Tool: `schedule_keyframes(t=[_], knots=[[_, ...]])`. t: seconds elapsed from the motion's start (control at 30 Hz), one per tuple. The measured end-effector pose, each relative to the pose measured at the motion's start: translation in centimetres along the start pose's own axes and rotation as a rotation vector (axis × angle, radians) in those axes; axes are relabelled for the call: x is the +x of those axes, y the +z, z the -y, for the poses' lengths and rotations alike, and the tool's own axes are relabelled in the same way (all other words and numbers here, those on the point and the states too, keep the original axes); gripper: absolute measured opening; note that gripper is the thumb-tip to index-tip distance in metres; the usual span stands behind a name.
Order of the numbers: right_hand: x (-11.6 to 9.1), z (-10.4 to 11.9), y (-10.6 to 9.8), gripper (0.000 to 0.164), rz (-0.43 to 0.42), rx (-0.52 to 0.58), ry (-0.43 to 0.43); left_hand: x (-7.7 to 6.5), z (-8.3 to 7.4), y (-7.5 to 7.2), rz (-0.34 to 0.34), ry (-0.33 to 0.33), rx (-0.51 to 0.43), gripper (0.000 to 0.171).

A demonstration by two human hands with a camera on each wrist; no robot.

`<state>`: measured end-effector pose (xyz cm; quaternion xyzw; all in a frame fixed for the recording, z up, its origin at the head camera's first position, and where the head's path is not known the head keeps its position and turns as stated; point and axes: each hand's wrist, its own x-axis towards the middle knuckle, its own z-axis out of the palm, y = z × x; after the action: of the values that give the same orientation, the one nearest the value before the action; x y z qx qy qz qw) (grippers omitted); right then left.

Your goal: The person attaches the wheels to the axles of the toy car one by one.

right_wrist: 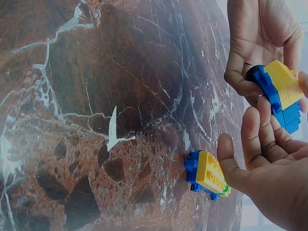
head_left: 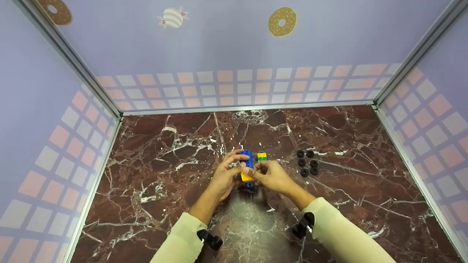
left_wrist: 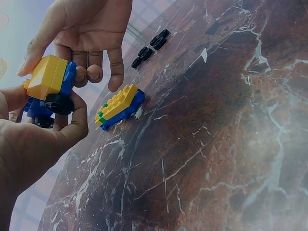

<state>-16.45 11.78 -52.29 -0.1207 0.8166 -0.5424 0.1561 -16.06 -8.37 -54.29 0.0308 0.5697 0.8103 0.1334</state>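
Observation:
A toy vehicle (head_left: 247, 177), made of a blue base with yellow bricks at one end, is held above the tabletop between both hands. Black wheels (left_wrist: 59, 104) show under its yellow end in the left wrist view. My left hand (head_left: 220, 179) grips it from the left side, with fingers curled beneath and around the base. From the other side, my right hand (head_left: 275, 178) pinches the yellow part with its thumb and a fingertip; the remaining fingers are loosely bent. Just beyond the right hand stands a second blue-based piece (right_wrist: 211, 174) topped with yellow and green bricks.
Several loose black wheels (head_left: 307, 163) lie grouped on the tabletop to the right. The tabletop (head_left: 153, 171) is dark red marble with white veins. Purple panels (head_left: 234, 47) with printed squares enclose it at the back and both sides.

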Motion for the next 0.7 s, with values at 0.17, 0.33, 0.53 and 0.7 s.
schedule_keyframes(t=[0.17, 0.33, 0.53, 0.7], knots=[[0.0, -0.1, 0.0, 0.032, 0.006, 0.005, -0.001, 0.0, 0.1, 0.0, 0.002, 0.003, 0.013, 0.03], [0.0, -0.2, -0.1, 0.032, 0.014, -0.002, -0.009, 0.3, 0.3, -0.1, -0.007, 0.032, 0.039, 0.03], [-0.1, -0.4, -0.6, 0.033, 0.025, 0.005, -0.018, 0.4, 0.4, -0.4, -0.032, 0.061, 0.066, 0.031], [-0.3, -0.6, -1.4, 0.035, 0.001, -0.009, 0.003, 0.2, 0.2, -0.6, -0.058, 0.041, 0.029, 0.032]])
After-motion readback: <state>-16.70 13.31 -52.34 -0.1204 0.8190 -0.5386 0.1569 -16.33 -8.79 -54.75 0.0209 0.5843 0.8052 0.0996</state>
